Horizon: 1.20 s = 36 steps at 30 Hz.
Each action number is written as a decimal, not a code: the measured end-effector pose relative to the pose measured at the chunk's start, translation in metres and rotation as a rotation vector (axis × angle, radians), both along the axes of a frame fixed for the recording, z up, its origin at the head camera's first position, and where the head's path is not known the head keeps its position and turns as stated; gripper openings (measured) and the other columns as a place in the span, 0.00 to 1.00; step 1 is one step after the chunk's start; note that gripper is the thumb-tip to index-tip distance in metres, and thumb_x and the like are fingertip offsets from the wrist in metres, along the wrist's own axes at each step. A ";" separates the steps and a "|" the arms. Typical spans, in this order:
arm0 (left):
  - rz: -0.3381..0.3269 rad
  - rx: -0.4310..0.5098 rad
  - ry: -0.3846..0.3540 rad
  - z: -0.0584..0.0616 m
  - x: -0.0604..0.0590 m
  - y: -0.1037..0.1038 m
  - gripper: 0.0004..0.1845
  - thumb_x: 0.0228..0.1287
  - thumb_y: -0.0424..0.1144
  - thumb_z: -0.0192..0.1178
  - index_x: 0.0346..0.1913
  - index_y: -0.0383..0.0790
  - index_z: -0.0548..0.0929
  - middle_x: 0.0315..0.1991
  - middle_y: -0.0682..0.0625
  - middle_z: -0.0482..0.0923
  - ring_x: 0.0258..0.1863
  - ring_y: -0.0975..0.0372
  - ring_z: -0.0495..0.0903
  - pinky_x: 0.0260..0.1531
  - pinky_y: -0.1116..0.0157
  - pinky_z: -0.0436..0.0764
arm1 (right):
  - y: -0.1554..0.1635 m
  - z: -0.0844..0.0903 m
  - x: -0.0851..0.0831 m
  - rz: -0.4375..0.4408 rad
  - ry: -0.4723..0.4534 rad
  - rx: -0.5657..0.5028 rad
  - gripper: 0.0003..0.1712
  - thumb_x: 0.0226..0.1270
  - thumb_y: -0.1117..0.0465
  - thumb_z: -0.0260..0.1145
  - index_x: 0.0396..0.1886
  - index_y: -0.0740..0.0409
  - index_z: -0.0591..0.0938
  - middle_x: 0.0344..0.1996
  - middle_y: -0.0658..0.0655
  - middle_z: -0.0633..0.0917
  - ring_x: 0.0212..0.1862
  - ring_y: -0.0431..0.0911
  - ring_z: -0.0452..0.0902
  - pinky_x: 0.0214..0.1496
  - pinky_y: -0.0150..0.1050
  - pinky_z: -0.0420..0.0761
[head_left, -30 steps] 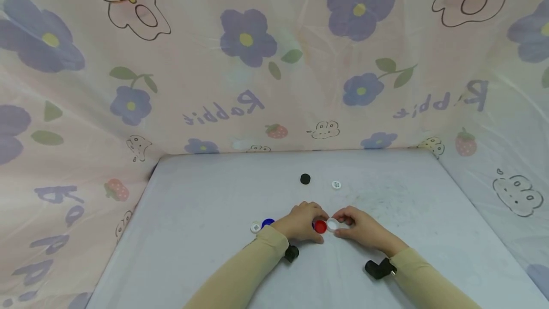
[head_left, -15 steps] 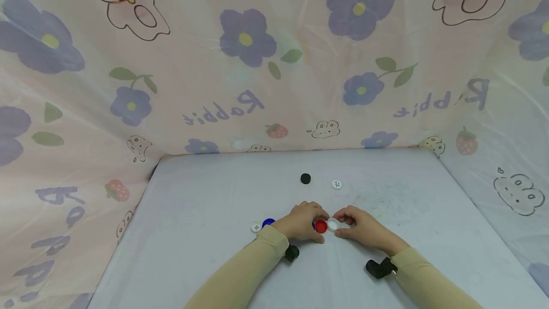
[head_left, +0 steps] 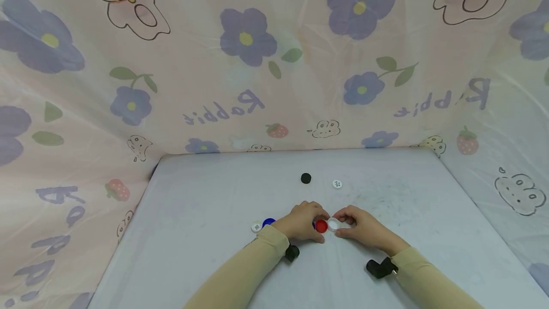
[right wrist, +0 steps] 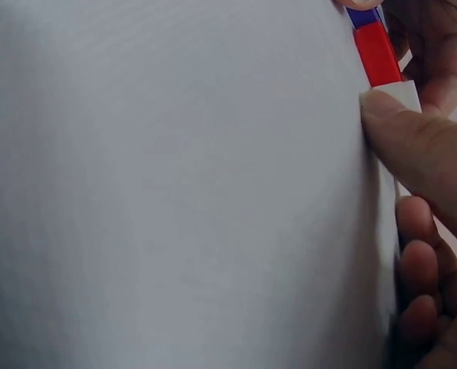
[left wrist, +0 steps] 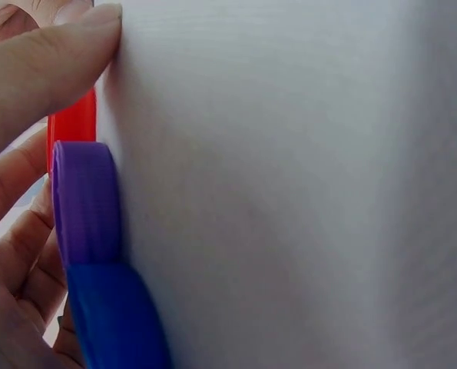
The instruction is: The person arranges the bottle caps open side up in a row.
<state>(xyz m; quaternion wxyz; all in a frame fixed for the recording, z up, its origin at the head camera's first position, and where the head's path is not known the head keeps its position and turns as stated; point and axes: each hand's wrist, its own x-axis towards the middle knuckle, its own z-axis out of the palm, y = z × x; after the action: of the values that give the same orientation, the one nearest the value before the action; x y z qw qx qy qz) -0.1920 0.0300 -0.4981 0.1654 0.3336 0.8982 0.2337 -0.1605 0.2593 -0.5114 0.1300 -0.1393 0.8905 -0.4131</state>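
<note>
Round bottle caps lie in a line on the white table. My left hand (head_left: 302,223) curves over the line, thumb and fingers to either side of the red cap (head_left: 321,226). Against the red one's right edge sits a white cap (head_left: 333,224), pinched between thumb and fingers of my right hand (head_left: 364,229). From the left wrist, a purple cap (left wrist: 87,201) shows between the red one and a blue cap (left wrist: 119,317). In the head view, my left hand hides most of the purple and part of the blue cap.
A patterned white cap (head_left: 256,226) touches the blue cap's left side. Farther back lie a black cap (head_left: 306,178) and a white cap with dark marks (head_left: 337,184). A printed floral curtain (head_left: 274,80) hangs around the table's back and sides.
</note>
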 end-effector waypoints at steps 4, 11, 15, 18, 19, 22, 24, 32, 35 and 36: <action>0.006 0.000 -0.012 0.002 -0.001 -0.001 0.29 0.48 0.50 0.76 0.57 0.56 0.81 0.56 0.62 0.73 0.50 0.68 0.67 0.52 0.67 0.67 | 0.001 0.003 -0.002 0.012 -0.016 0.020 0.23 0.53 0.49 0.77 0.48 0.48 0.81 0.39 0.49 0.78 0.41 0.47 0.70 0.43 0.35 0.72; 0.104 0.097 -0.194 0.016 -0.009 -0.009 0.31 0.51 0.51 0.73 0.59 0.52 0.78 0.49 0.62 0.77 0.49 0.69 0.73 0.51 0.67 0.72 | 0.002 0.012 -0.017 0.013 -0.083 0.007 0.25 0.56 0.48 0.75 0.50 0.52 0.80 0.38 0.50 0.80 0.41 0.46 0.74 0.42 0.36 0.75; 0.180 0.205 -0.258 0.024 -0.021 -0.019 0.31 0.56 0.49 0.71 0.62 0.46 0.76 0.50 0.55 0.79 0.50 0.64 0.76 0.51 0.62 0.74 | -0.004 0.015 -0.031 -0.044 -0.067 -0.013 0.25 0.58 0.49 0.73 0.52 0.56 0.80 0.38 0.50 0.82 0.41 0.45 0.77 0.43 0.39 0.77; 0.250 0.282 -0.268 0.027 -0.033 -0.028 0.31 0.58 0.47 0.70 0.63 0.43 0.74 0.51 0.51 0.78 0.48 0.62 0.77 0.48 0.61 0.76 | -0.012 0.018 -0.044 -0.101 -0.054 -0.011 0.26 0.59 0.49 0.73 0.53 0.56 0.80 0.39 0.50 0.83 0.42 0.44 0.78 0.45 0.41 0.78; 0.273 0.300 -0.266 0.027 -0.037 -0.030 0.31 0.58 0.47 0.70 0.63 0.43 0.74 0.51 0.50 0.78 0.47 0.62 0.77 0.47 0.61 0.76 | -0.015 0.019 -0.048 -0.116 -0.054 -0.010 0.27 0.59 0.48 0.72 0.54 0.55 0.79 0.39 0.50 0.83 0.42 0.45 0.79 0.46 0.42 0.78; 0.338 0.327 -0.264 0.026 -0.047 -0.037 0.32 0.57 0.47 0.70 0.64 0.43 0.73 0.51 0.49 0.78 0.46 0.62 0.77 0.45 0.61 0.77 | -0.026 0.021 -0.061 -0.144 -0.065 -0.020 0.28 0.61 0.48 0.71 0.57 0.54 0.78 0.42 0.50 0.83 0.44 0.45 0.79 0.47 0.43 0.79; 0.369 0.337 -0.268 0.025 -0.053 -0.041 0.33 0.57 0.46 0.71 0.65 0.42 0.72 0.51 0.48 0.78 0.46 0.61 0.77 0.45 0.60 0.78 | -0.034 0.022 -0.070 -0.141 -0.066 -0.029 0.29 0.62 0.47 0.70 0.59 0.55 0.76 0.43 0.52 0.83 0.45 0.47 0.80 0.47 0.44 0.79; 0.457 0.361 -0.324 0.020 -0.068 -0.047 0.35 0.56 0.43 0.72 0.65 0.40 0.71 0.50 0.46 0.78 0.47 0.57 0.78 0.49 0.57 0.76 | -0.058 0.020 -0.098 -0.153 -0.132 -0.107 0.36 0.63 0.52 0.70 0.67 0.58 0.69 0.48 0.58 0.82 0.43 0.48 0.80 0.43 0.42 0.80; 0.457 0.362 -0.333 0.016 -0.072 -0.047 0.35 0.55 0.43 0.72 0.65 0.40 0.72 0.49 0.47 0.78 0.47 0.57 0.77 0.51 0.57 0.75 | -0.061 0.017 -0.106 -0.168 -0.157 -0.110 0.36 0.63 0.53 0.70 0.67 0.60 0.68 0.47 0.58 0.82 0.40 0.47 0.79 0.42 0.40 0.80; 0.455 0.363 -0.335 0.015 -0.073 -0.047 0.35 0.55 0.43 0.72 0.65 0.40 0.72 0.48 0.47 0.78 0.48 0.57 0.77 0.51 0.57 0.75 | -0.061 0.016 -0.108 -0.171 -0.163 -0.106 0.36 0.64 0.53 0.69 0.67 0.60 0.68 0.46 0.58 0.82 0.39 0.47 0.79 0.41 0.39 0.79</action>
<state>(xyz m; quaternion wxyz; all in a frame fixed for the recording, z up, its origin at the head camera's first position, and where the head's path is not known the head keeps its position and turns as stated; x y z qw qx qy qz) -0.2650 -0.0169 -0.4832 0.1922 0.1058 0.8537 0.4722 -0.2685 0.1980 -0.4953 0.1586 -0.0354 0.8625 -0.4792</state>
